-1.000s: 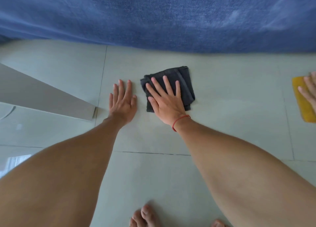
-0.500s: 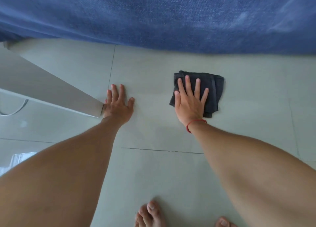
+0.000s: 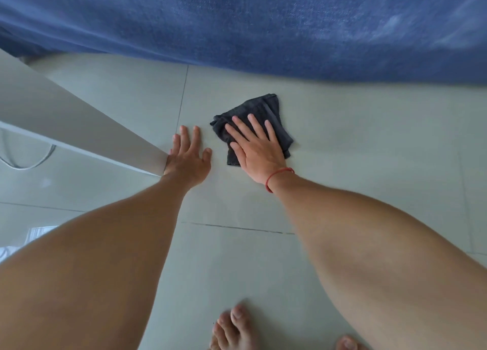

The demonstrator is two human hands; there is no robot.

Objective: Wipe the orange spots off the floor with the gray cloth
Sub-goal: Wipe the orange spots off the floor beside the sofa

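A folded dark gray cloth [image 3: 263, 112] lies flat on the pale tiled floor [image 3: 355, 144], a little in front of the blue fabric edge. My right hand [image 3: 255, 149], with a red string at the wrist, presses flat on the cloth, fingers spread and pointing up and left. My left hand [image 3: 188, 157] rests palm-down on the bare floor just left of the cloth, not touching it. I see no orange spots on the floor around the cloth; what lies under it is hidden.
Blue textured fabric [image 3: 250, 25] fills the top of the view and overhangs the floor. A white slanted panel [image 3: 73, 128] runs in from the left and ends at my left hand. Bare toes [image 3: 234, 326] show at the bottom edge.
My right hand has slid the cloth back to the left, toward my left hand, after sweeping it right half a second ago. The left hand stays planted.
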